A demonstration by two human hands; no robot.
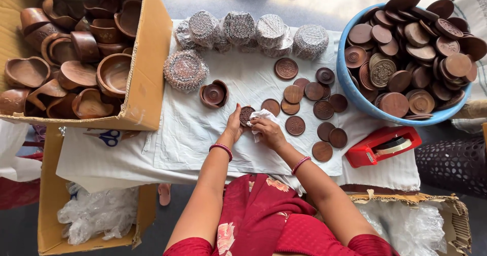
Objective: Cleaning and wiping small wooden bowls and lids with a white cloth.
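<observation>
At the middle of the bench (127,159), on a creased white cloth (193,134), the left hand (234,126) grips a small round wooden disc (246,115), its fingers curled about the rim, while the right hand (268,132) has its fingers clenched on a crumpled white rag (264,117) pressed against the disc's carved, dark brown face. Just to the right lie loose discs (309,111) of the same reddish-brown wood, flat and coin-shaped, some overlapping, some with patterned faces and some plain. A shallow wooden bowl (214,94) with a disc inside sits near the left hand. Along the far edge of the cloth stands a row of wrapped stacks (253,31), round bundles under cloudy, wrinkled film, with one more bundle (185,70) lying flat nearer in. A blue plastic tub (355,96) at the right is heaped with more discs, and a red tape dispenser (381,145) rests below it. At the left, an open cardboard box (149,68) holds smooth, glossy wooden bowls with pointed spouts, and blue-handled scissors (107,137) lie under its edge.
</observation>
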